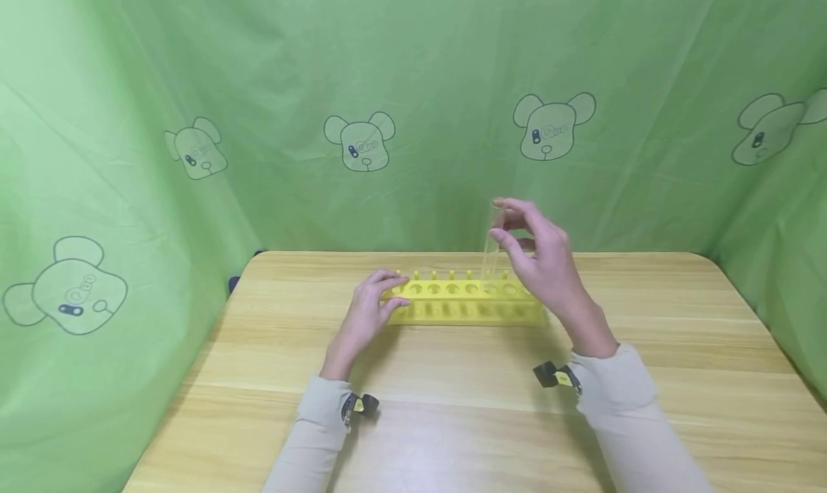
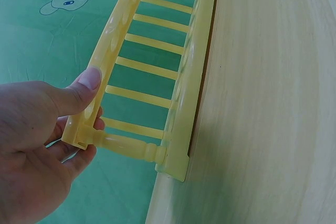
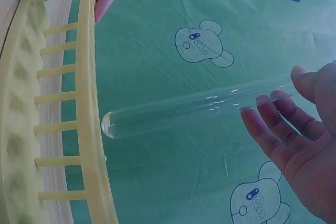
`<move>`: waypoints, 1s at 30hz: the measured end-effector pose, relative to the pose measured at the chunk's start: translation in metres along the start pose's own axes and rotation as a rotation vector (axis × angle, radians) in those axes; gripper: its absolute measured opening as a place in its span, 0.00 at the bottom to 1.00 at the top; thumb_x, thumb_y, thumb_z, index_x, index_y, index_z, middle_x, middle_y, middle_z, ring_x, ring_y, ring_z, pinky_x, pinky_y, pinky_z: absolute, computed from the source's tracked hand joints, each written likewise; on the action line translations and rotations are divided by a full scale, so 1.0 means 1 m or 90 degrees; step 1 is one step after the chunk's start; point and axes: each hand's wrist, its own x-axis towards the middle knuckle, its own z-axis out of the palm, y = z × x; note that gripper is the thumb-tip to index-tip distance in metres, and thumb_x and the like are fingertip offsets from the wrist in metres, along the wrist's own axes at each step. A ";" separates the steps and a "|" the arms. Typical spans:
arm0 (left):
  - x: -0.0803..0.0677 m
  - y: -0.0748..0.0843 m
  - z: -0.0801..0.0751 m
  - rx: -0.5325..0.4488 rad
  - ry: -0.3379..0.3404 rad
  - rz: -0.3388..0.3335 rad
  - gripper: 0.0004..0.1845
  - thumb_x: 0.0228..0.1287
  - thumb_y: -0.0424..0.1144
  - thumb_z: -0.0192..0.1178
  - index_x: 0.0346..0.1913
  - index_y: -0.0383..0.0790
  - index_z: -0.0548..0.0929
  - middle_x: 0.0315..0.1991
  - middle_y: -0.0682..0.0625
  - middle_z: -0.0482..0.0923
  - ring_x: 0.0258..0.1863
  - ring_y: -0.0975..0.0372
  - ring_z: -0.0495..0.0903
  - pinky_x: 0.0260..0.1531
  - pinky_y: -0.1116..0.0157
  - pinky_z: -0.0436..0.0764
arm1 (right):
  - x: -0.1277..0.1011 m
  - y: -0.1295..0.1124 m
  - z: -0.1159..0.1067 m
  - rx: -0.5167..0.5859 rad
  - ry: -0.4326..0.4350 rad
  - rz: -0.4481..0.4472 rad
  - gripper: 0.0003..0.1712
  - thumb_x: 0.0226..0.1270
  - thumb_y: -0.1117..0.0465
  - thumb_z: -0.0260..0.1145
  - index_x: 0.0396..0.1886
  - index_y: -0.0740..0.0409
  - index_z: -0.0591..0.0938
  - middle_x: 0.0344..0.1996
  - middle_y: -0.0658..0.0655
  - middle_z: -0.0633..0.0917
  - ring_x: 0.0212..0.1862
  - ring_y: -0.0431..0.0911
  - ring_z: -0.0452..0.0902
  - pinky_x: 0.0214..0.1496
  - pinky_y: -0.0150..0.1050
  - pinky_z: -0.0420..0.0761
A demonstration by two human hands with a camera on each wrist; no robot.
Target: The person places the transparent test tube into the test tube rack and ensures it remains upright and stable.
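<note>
Head view: test tube [image 1: 491,252] nearly invisible against green cloth, only faint outline; I can't tell whether its lower end sits inside hole of yellow rack [image 1: 466,301] or just above. Right hand [image 1: 541,257] covers rack's right end; left hand [image 1: 370,308] covers left end. Left wrist view: rack runs off top edge, left hand cut at left and bottom edges. Right wrist view: tube's top end hidden behind fingers [image 3: 273,129], rack cut by left and bottom edges.

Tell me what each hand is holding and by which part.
The right hand pinches a clear test tube near its open upper end, above the yellow rack. The left hand grips the rack's left end, thumb on its top plate.
</note>
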 end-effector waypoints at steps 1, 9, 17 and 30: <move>0.000 0.000 0.000 0.001 -0.001 -0.002 0.23 0.59 0.34 0.73 0.58 0.33 0.85 0.56 0.42 0.82 0.58 0.50 0.81 0.65 0.60 0.78 | 0.000 0.000 0.000 0.002 0.000 -0.001 0.26 0.72 0.70 0.67 0.67 0.57 0.76 0.42 0.53 0.84 0.47 0.47 0.83 0.42 0.25 0.86; 0.000 0.000 0.000 -0.002 -0.001 -0.006 0.23 0.59 0.34 0.73 0.58 0.33 0.85 0.56 0.41 0.81 0.59 0.50 0.80 0.65 0.60 0.78 | 0.002 -0.002 0.005 0.014 -0.005 0.004 0.24 0.73 0.69 0.65 0.67 0.58 0.76 0.42 0.56 0.85 0.46 0.46 0.82 0.44 0.25 0.86; 0.000 0.001 0.001 -0.004 -0.003 -0.004 0.23 0.59 0.33 0.73 0.58 0.33 0.84 0.56 0.41 0.81 0.59 0.50 0.80 0.65 0.59 0.78 | 0.002 -0.001 0.008 0.020 -0.007 -0.006 0.25 0.72 0.70 0.66 0.67 0.58 0.76 0.42 0.55 0.85 0.46 0.47 0.82 0.43 0.26 0.86; 0.000 0.001 0.000 -0.003 -0.004 -0.006 0.23 0.59 0.34 0.73 0.58 0.33 0.85 0.56 0.41 0.82 0.58 0.50 0.81 0.65 0.60 0.78 | 0.001 -0.003 0.013 0.026 -0.013 -0.012 0.25 0.72 0.70 0.67 0.67 0.58 0.76 0.41 0.54 0.84 0.46 0.46 0.82 0.42 0.27 0.87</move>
